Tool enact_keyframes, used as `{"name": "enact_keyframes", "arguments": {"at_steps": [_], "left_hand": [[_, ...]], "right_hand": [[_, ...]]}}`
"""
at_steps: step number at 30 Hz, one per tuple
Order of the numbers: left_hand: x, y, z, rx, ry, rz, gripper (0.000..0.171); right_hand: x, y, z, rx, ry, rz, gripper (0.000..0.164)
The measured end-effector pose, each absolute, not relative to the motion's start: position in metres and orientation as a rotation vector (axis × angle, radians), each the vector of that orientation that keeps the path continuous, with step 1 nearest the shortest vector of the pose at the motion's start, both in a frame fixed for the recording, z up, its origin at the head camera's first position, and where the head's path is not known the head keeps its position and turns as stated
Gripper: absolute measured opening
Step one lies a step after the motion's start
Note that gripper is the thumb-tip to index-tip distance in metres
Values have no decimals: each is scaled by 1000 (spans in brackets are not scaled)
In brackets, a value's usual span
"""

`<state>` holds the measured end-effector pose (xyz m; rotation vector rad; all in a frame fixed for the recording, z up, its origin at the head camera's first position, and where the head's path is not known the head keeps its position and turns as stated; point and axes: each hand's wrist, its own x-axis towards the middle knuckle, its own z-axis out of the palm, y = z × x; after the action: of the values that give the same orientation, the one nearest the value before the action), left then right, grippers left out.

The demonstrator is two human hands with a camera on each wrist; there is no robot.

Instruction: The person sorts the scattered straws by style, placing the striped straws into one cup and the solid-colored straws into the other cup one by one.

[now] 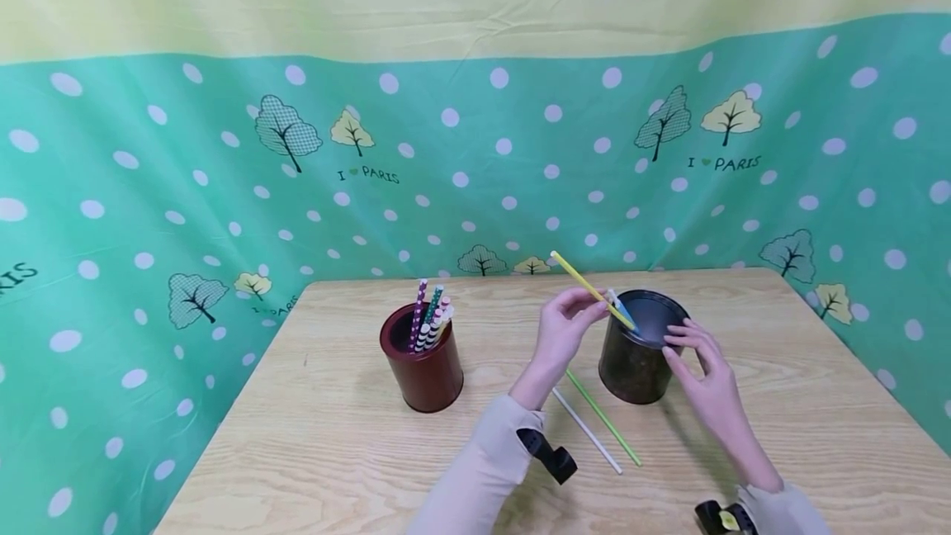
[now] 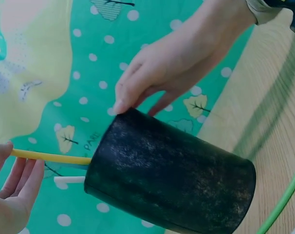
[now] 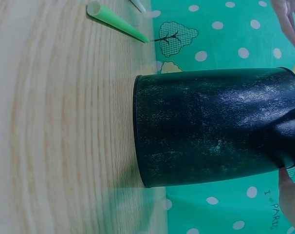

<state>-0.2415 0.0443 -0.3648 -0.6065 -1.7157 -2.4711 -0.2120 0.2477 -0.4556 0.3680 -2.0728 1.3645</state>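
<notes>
My left hand [image 1: 562, 333] pinches a yellow paper straw [image 1: 579, 276] near its middle, and the straw's lower end slants into the mouth of a black cylindrical holder [image 1: 637, 370]. Beside it, a white straw [image 2: 69, 180] and a blue straw [image 1: 622, 316] lean inside the holder at its left rim. On the other side my right hand [image 1: 706, 378] grips the holder's rim between thumb and fingers. The holder stands upright on the table. In the right wrist view the right hand is mostly cut off by the frame edge.
A green straw [image 1: 605, 419] and a white straw [image 1: 587, 430] lie on the wooden table [image 1: 312, 452] in front of the holder. Left of the hands stands a dark red holder [image 1: 427, 378] with several patterned straws [image 1: 429, 324]. A dotted green curtain [image 1: 505, 147] hangs behind.
</notes>
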Motion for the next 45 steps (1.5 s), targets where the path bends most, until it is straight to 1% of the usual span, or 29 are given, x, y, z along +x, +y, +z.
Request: {"name": "enact_keyframes", "arguments": {"at_steps": [4,11,15,19,26,31,35,38,42,45], "left_hand": [[-245,45,-364,-586,-1800,-2415,20],[-253,49,-373,-585,-1878,-2352,19],[-255,51,-374,-577,-1962,-2287,19],[-256,51,-376,-603,-2055,-2203,21],[-253,47,-381,-653,-2178,-2022,24],[-252,38,-386,-664,-2218,-1950,26],[-253,27,-394,-685,-2267,-1886,24],[-253,17,-401,-719,-2353,-1812,24],[-253,8,-411,-832,-2531,-1686,23],[-251,3,-418,-942,-2648,-1603,21]], "right_hand": [[-194,232,-425,344,-2104,1385,20],[-231,266,-489,391,-2053,1376,25],[-238,271,-499,375,-2057,1367,27],[-229,265,-487,387,-2060,1371,25],[-197,236,-439,381,-2073,1409,20],[-194,233,-433,363,-2067,1393,19],[-207,244,-451,402,-2035,1402,22],[-223,257,-475,408,-2032,1398,24],[-235,268,-497,355,-2055,1379,27],[-238,270,-503,333,-2059,1377,27]]}}
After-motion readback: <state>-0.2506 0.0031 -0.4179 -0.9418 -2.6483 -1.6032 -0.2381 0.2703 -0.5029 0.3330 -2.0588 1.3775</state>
